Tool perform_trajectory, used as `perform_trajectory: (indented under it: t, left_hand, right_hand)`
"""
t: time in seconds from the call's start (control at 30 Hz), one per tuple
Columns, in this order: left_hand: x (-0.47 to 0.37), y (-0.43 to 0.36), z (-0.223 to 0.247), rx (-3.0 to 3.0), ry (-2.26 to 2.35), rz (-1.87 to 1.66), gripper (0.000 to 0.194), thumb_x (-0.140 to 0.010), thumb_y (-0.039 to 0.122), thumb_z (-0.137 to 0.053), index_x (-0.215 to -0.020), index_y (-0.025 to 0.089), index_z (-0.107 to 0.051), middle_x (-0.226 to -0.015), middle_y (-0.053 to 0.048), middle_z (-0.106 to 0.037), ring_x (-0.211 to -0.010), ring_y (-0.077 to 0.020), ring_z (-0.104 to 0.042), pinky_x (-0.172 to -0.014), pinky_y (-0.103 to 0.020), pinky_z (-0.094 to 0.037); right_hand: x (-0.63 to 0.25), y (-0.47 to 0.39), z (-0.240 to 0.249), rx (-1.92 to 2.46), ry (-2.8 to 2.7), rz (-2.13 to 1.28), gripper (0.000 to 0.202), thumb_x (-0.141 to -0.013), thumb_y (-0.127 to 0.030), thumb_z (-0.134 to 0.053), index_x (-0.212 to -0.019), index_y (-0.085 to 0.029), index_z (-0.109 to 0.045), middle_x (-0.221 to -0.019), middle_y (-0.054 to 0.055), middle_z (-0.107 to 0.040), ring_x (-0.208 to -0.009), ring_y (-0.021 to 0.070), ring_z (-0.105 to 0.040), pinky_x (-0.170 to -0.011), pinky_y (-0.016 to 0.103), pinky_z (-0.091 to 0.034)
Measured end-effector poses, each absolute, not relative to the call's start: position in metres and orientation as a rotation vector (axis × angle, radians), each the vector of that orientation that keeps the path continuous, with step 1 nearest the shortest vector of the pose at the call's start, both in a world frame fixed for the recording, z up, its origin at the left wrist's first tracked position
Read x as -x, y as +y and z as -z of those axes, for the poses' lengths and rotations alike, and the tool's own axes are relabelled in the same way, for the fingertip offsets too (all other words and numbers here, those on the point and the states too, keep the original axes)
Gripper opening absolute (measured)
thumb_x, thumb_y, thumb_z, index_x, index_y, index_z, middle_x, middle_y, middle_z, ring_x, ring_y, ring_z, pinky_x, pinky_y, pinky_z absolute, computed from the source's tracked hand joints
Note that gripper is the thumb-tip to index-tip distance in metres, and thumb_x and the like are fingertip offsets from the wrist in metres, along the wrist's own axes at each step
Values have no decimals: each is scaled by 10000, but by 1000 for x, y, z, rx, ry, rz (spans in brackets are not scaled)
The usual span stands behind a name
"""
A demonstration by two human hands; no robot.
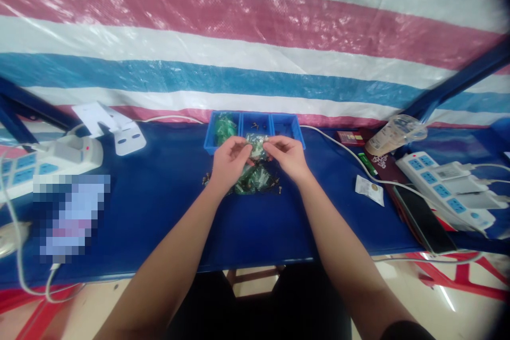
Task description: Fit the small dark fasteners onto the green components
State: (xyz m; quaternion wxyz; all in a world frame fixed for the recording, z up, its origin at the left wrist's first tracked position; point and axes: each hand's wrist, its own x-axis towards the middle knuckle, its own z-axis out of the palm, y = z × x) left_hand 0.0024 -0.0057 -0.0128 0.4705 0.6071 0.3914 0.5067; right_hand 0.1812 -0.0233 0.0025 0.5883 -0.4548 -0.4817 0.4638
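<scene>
Striped plastic sheeting [255,13] is hung beyond the hands, and a blue table [159,218] is spread beneath them. Just beyond the fingers, a blue tray [272,123] of three compartments is set, with green-tinted packaging [225,126] kept in the left one. A white power strip [85,155] is placed well to the left of the hands; well to their right, a second power strip [438,187], a plastic cup [394,135] and a dark phone [428,220] are laid out. Slightly nearer the body than the fingertips, a heap of clear bags [258,179] is gathered. Above it, a small clear bag [257,143] is pinched at its left side by the left hand [230,158] and at its right by the right hand [290,156]. Two-handed handling of this bag is judged to be the step in hand; whether it is being opened or closed cannot be told. A steady fingertip pinch at both sides seems to be called for next. Around the heap, small brass-coloured pieces [280,189] are scattered.
</scene>
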Motion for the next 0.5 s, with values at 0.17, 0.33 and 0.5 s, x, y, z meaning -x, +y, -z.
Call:
perform_trajectory:
  t: [0.17, 0.33, 0.5]
  left_hand:
    - [-3, -10, 5, -1645, 1164, -1374, 183, -859, 347, -740, -940, 206, -656, -817, -12, -672, -659, -135, -661, -561, -249, -554]
    - [-3, -14, -2, -1885, 1132, -1400, 144, -863, 316, -734, -954, 206, -713, -939, -34, -702, -762, -138, -669, -620, -250, -539]
    - [-6, -17, -1, -1863, 1029, -1324, 352, -828, 364, -767, -1130, 195, -703, -1083, -77, -727, -811, -166, -699, -655, -272, -578]
  right_hand:
    - [-180, -24, -7, 1035, -1065, -1074, 306, -659, -454, -881, -771, -222, -716, -676, -22, -675, -549, 117, -576, -548, 304, -542]
    - [-177, -27, -9, 1028, -1041, -1025, 312, -650, -467, -892, -776, -234, -727, -760, 0, -725, -639, 144, -637, -662, 344, -593]
    - [-177, -31, -12, 947, -1226, -1118, 293, -727, -495, -843, -872, -249, -776, -893, 30, -778, -820, 184, -711, -825, 382, -598]
